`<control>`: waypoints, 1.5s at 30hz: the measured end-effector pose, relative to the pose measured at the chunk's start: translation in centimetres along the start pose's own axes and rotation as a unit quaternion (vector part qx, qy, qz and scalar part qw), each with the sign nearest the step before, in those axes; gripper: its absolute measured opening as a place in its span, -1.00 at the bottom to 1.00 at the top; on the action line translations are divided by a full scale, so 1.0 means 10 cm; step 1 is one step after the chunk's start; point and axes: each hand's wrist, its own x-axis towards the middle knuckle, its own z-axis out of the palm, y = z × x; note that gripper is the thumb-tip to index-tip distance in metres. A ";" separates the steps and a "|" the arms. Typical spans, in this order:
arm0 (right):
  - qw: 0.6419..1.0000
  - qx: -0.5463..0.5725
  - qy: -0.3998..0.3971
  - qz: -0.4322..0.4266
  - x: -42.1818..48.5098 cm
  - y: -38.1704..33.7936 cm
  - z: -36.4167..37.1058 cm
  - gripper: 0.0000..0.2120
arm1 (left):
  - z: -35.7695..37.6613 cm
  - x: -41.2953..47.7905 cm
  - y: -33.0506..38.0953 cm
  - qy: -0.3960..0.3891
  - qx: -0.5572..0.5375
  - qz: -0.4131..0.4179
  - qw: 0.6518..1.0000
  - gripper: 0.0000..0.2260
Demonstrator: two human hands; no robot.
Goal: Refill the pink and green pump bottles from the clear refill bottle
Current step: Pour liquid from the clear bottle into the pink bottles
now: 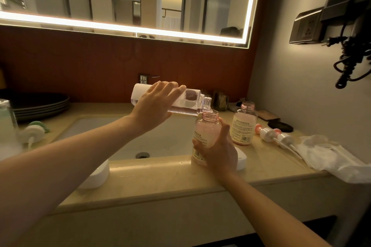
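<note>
Left hand (154,106) is up over the sink (160,142), fingers wrapped across the top of the clear refill bottle (191,106) and thumb underneath, a firm grip. The bottle lies nearly flat, with its open neck pointing away to the right of that hand and dipping slightly. Liquid and bubbles pool along its lower side.

Right below that neck is the open mouth of a pink bottle (207,130), pump off, pinkish liquid inside. The right hand (218,148) curls round its lower half, holding it upright on the counter (160,176) at the sink's edge.

Just beyond the right hand, to its right, a second pink bottle (244,124) stands uncapped. Further right again, two pink pump heads (269,133) lie on their sides, their tubes running towards a crumpled plastic bag (331,156).

Well off to the left of the left hand, a green pump head (35,131) lies on the counter beside a pale bottle (6,120) at the frame's edge, with a stack of dark plates (40,104) behind them. Behind the left hand sits the faucet (144,79). Under the left forearm rests a white lid (96,174).
</note>
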 end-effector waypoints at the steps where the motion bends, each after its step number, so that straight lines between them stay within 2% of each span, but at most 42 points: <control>1: 1.000 -0.001 0.002 -0.001 0.00 0.00 0.00 -0.18 | 0.00 0.00 0.00 0.000 0.001 0.001 1.000 -0.27; 45: 1.000 0.015 -0.003 0.003 -0.01 -0.01 -0.01 -0.17 | -0.01 0.00 0.00 0.005 0.001 0.008 1.000 -0.26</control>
